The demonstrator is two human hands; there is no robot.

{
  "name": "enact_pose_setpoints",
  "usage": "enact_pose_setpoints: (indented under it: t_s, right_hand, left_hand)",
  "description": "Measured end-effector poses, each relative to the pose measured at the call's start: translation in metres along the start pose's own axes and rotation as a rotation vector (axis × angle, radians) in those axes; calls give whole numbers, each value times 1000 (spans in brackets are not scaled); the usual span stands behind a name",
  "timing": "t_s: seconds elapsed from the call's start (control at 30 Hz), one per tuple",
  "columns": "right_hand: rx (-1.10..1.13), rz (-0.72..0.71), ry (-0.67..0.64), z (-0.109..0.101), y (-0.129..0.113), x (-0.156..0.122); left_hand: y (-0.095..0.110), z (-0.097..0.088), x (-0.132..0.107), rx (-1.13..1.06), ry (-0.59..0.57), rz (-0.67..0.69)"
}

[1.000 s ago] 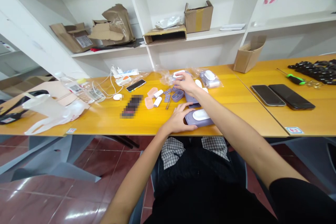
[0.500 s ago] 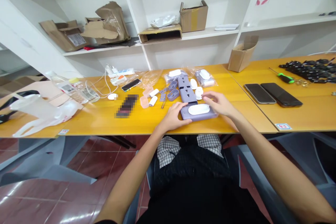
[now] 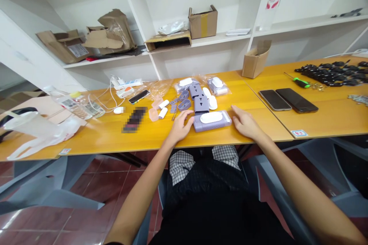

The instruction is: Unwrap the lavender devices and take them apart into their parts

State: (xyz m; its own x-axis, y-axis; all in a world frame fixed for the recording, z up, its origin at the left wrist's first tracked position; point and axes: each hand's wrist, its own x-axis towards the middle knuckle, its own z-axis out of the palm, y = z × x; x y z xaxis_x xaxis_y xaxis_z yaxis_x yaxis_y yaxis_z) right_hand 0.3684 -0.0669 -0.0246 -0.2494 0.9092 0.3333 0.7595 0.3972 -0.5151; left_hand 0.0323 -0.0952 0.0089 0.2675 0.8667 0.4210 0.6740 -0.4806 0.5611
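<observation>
A flat purple device (image 3: 198, 125) with a white oval piece (image 3: 211, 117) on top lies near the table's front edge. My left hand (image 3: 181, 127) rests at its left end, thumb and fingers apart, holding nothing; whether it touches the device I cannot tell. On the other side, my right hand (image 3: 245, 123) lies on the table, open, just off the right end. Just behind the device are purple plates with cut-outs (image 3: 200, 103) and white oval caps (image 3: 212, 102). Purple oval cups (image 3: 184, 105) sit to the left of these plates.
White cylinders (image 3: 163, 113) and pinkish trays (image 3: 153, 115) lie left. Bagged parts (image 3: 217, 85) are at the back. Two dark phones (image 3: 297, 100), a green-handled screwdriver (image 3: 301, 82) and a pile of black parts (image 3: 333, 73) lie right. A cardboard box (image 3: 255, 62) stands behind.
My right hand has moved off the device and come down on the table to its right. My left hand has drawn back from the device's top to its left end.
</observation>
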Motion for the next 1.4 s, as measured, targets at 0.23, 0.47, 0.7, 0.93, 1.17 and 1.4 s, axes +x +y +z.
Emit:
enact_pose_setpoints:
  t_s: [0.23,0.47,0.7,0.93,1.17,1.4]
  right_hand:
    - [-392,25,-133,10,-18,-1]
    - [-374,37,-150,9,-15,-1]
    - [-70,-153,-123,-7,-12,-9]
    - [-155,-236,-211,-11,-29,-8]
    - [-127,-310,-202,2,-38,24]
    - [-92,-328,-206,15,-33,57]
  left_hand:
    - [-26,-14,-10,385,-189,-73]
    - [-24,-12,-12,438,-264,-75]
    - [-13,-16,-13,488,-45,-78]
    - [-17,-31,-11,606,63,-367]
    - [-39,-43,5,667,-178,-411]
    - [-41,-34,25,668,-307,-386]
